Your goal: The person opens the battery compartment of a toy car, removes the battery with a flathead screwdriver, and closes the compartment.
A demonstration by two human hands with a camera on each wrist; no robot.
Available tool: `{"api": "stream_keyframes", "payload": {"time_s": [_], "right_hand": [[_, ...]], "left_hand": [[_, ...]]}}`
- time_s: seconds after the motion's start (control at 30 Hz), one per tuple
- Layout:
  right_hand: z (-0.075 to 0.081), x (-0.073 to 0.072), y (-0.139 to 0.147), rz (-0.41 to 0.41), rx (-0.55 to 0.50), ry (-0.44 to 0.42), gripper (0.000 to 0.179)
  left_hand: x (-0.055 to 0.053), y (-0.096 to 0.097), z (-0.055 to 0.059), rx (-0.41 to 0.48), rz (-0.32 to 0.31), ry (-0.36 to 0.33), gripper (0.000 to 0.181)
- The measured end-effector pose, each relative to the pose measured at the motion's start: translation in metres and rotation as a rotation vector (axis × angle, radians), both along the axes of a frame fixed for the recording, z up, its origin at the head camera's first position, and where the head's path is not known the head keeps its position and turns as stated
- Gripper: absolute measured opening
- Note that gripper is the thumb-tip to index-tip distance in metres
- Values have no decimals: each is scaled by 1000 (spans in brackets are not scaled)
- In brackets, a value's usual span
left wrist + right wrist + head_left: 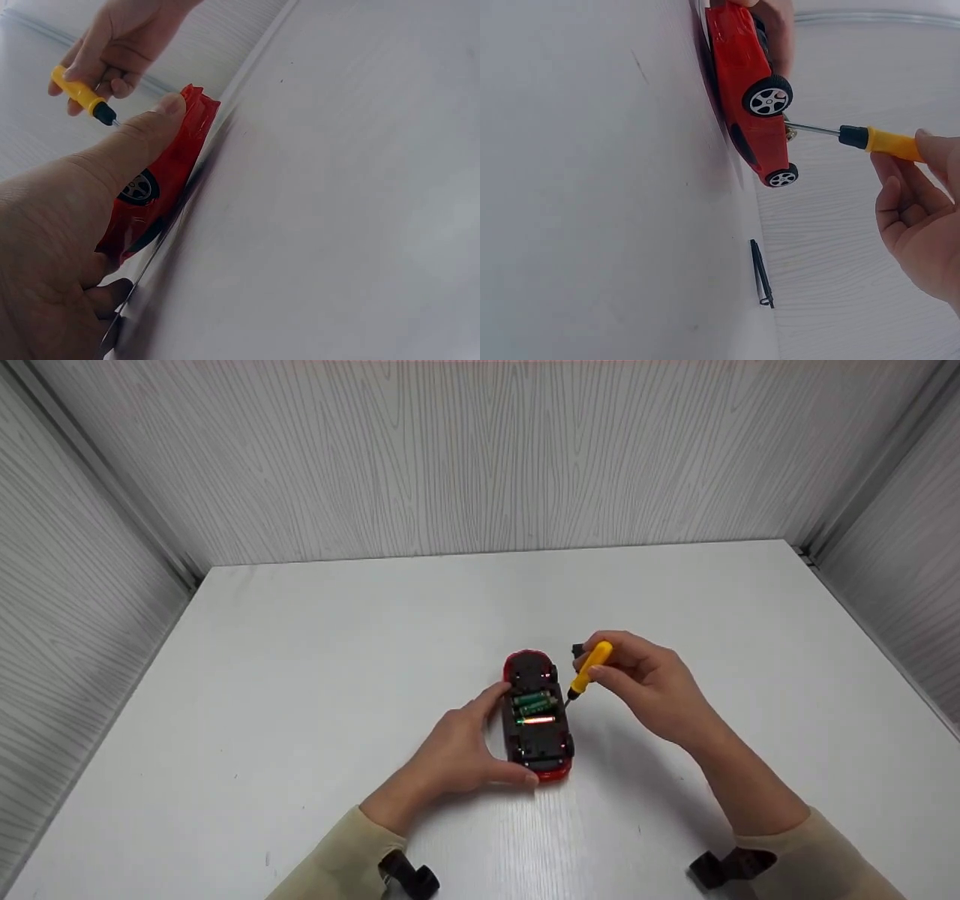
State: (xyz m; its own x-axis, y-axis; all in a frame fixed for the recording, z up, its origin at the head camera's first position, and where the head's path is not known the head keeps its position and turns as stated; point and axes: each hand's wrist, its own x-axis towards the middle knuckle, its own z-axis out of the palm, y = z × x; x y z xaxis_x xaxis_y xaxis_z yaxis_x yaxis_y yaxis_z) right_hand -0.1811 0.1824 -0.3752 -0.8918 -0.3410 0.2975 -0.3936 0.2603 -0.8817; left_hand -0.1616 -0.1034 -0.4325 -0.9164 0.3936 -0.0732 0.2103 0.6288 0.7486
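A red toy car (530, 746) lies wheels up on the white table, its black underside showing an uncovered battery compartment. Several green batteries (534, 703) sit in it, and one has its end lifted at the compartment's right edge. My left hand (459, 750) grips the car from the left, thumb at the near end and fingers along the side. My right hand (649, 682) pinches the yellow handle of a screwdriver (591, 669). Its metal shaft slants down to the right edge of the compartment, close by the raised battery end (791, 133).
A thin black plastic piece (761, 274), which looks like the battery cover, lies beyond the car and is partly hidden behind the right hand in the head view. Pale wood-grain panels (480, 457) enclose the table (300, 660) at the back and sides.
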Motion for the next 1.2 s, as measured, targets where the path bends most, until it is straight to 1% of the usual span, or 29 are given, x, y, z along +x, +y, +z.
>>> {"api": "stream_keyframes", "payload": {"time_s": [0.13,0.33,0.5,0.6,0.83,1.07,1.2], "right_hand": [[0,3,-5,-26,38,22,23],[-1,4,-7,-59,93,57,21],[-1,3,-5,-59,112,48,21],[-1,1,-3,-44,94,21,21],[-4,-5,4,10,4,-40,18],[-7,-9,10,25,-47,-71,18],[-9,-12,14,17,-67,-95,19]], "left_hand": [[0,1,0,-3,2,0,131],[1,1,0,-1,4,3,131],[1,1,0,-5,8,7,130],[1,0,0,-5,8,8,130],[0,-1,1,-12,7,16,131],[0,1,0,-10,1,27,130],[0,1,0,-9,-1,33,131]]}}
